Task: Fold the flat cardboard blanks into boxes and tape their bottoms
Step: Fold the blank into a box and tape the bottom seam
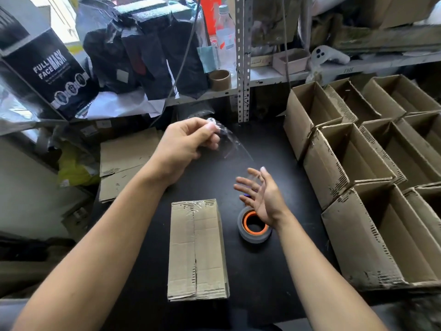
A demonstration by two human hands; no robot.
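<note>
Pinching a crumpled strip of clear tape (pixel 228 139) between thumb and curled fingers of the left hand (pixel 185 149), raised above the black table (pixel 260 144); strip trailing down and right toward the right hand (pixel 261 195), contact with it not resolvable. Holding the right hand palm-up with fingers spread and relaxed, gripping nothing, hovering just above the tape roll (pixel 254 226). Roll lying flat on the table, grey with an orange core, just right of the folded box (pixel 196 250). Box lying bottom-up near the front table edge, flaps closed along a centre seam, clear tape showing across its far end only. Resting flat cardboard blanks (pixel 124 161) in a stack at the table's left side, beside the left forearm. Standing open finished boxes (pixel 362 177) in tight rows along the right, openings facing up. Sitting on the shelf (pixel 274 77) behind: a black "FULL FACE MASK" carton (pixel 47 72), dark bagged packages (pixel 148 58), an empty cardboard tape core (pixel 220 79)
</note>
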